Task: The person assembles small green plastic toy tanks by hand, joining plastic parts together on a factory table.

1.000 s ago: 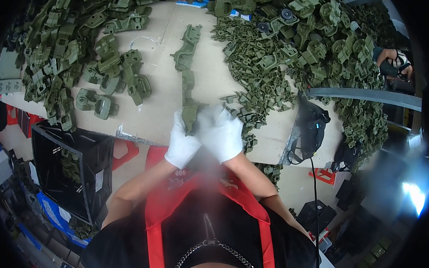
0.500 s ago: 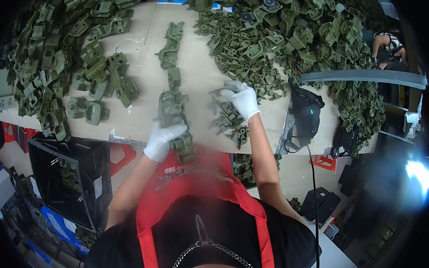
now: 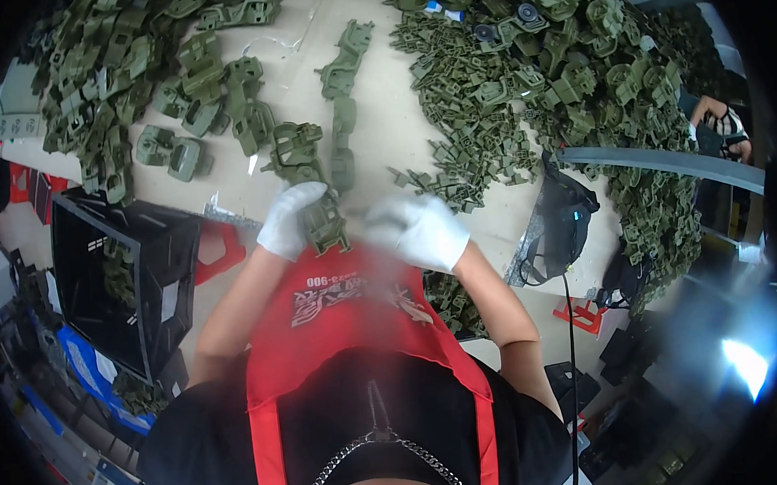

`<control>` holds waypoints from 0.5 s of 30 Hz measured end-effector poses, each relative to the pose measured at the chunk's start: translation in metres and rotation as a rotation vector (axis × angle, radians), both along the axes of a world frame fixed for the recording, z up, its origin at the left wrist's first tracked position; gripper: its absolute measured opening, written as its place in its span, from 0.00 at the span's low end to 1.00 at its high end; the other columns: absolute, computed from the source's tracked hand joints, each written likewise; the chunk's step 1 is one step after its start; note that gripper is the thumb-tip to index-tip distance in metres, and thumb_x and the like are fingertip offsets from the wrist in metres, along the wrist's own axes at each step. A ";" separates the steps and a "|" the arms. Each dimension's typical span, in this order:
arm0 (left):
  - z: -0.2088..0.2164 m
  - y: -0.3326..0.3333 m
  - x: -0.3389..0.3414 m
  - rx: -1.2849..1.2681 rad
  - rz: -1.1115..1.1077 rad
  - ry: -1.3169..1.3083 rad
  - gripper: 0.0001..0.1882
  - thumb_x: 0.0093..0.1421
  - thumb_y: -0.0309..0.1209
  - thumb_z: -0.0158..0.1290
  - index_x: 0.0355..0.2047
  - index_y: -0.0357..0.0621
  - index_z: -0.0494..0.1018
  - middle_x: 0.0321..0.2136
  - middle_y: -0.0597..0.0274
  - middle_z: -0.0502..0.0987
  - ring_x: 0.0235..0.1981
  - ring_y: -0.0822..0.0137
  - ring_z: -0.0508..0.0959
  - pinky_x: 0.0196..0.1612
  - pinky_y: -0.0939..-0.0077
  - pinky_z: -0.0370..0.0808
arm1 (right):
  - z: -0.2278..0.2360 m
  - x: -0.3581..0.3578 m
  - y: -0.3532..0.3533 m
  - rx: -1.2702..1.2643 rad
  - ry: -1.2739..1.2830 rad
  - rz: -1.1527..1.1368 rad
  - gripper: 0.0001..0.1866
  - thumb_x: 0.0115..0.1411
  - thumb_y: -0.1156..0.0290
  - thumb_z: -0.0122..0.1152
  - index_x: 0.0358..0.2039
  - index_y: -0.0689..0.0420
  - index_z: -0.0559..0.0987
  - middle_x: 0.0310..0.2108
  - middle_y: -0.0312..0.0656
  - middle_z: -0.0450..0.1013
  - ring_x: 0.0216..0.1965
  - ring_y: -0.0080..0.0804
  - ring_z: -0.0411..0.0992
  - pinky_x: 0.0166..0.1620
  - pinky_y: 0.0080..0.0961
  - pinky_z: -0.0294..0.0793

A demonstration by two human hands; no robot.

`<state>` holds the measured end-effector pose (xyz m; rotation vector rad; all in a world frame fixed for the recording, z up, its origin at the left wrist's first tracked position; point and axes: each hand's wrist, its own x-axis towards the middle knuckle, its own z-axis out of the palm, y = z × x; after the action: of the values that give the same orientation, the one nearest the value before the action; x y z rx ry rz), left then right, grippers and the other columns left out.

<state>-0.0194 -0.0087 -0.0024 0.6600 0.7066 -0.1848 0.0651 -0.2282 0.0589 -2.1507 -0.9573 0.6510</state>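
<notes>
My white-gloved left hand [image 3: 290,221] is closed around the near end of a long olive-green plastic part [image 3: 298,151], which looks like a toy vehicle frame with openings. The part lies over the table's near edge, in front of my red apron. To its right is my gloved right hand [image 3: 427,234], raised in front of my chest with the fingers curled toward the held part. Motion blurs its fingertips, and what they pinch is too smeared to name. Beyond both hands, another row of green frame parts [image 3: 343,71] lies lengthwise on the table.
Small green parts [image 3: 463,152] are heaped to the right, with larger ones [image 3: 563,79] behind. More frame parts [image 3: 88,108] pile up at left. A black crate [image 3: 130,288] stands below the table's left edge. A black bag [image 3: 557,222] and a grey bar [image 3: 671,162] are at right.
My right hand has moved from beside the small parts in toward the held part. The held part has shifted left of the row on the table. The view has tilted slightly.
</notes>
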 end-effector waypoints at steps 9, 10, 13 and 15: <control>0.015 -0.027 -0.018 0.093 0.042 -0.044 0.17 0.52 0.15 0.52 0.44 0.37 0.70 0.34 0.54 0.77 0.35 0.58 0.80 0.40 0.67 0.79 | 0.006 -0.057 0.022 -0.129 0.086 -0.349 0.14 0.57 0.62 0.58 0.38 0.58 0.74 0.28 0.51 0.76 0.32 0.50 0.75 0.38 0.41 0.75; 0.021 -0.030 -0.018 0.091 0.040 -0.043 0.17 0.52 0.15 0.52 0.44 0.37 0.70 0.34 0.54 0.77 0.35 0.58 0.80 0.40 0.67 0.79 | 0.004 -0.064 0.024 -0.131 0.086 -0.351 0.14 0.57 0.62 0.58 0.38 0.58 0.74 0.28 0.51 0.76 0.32 0.50 0.75 0.38 0.41 0.75; 0.030 -0.036 -0.023 0.298 -0.034 0.038 0.17 0.53 0.14 0.51 0.44 0.39 0.70 0.33 0.57 0.77 0.34 0.62 0.79 0.38 0.70 0.78 | 0.002 -0.078 0.032 -0.125 0.011 -0.376 0.12 0.58 0.64 0.58 0.37 0.58 0.73 0.28 0.50 0.75 0.31 0.49 0.75 0.36 0.42 0.74; 0.020 -0.033 -0.029 0.316 -0.089 -0.035 0.15 0.55 0.15 0.50 0.43 0.40 0.71 0.33 0.58 0.77 0.34 0.64 0.79 0.37 0.72 0.78 | 0.001 -0.081 0.034 -0.207 0.091 -0.448 0.15 0.56 0.60 0.59 0.41 0.54 0.76 0.35 0.51 0.76 0.36 0.53 0.75 0.40 0.44 0.74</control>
<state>-0.0488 -0.0418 0.0178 0.9949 0.6791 -0.1437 -0.0162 -0.1938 0.0595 -2.3850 -0.3472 0.6351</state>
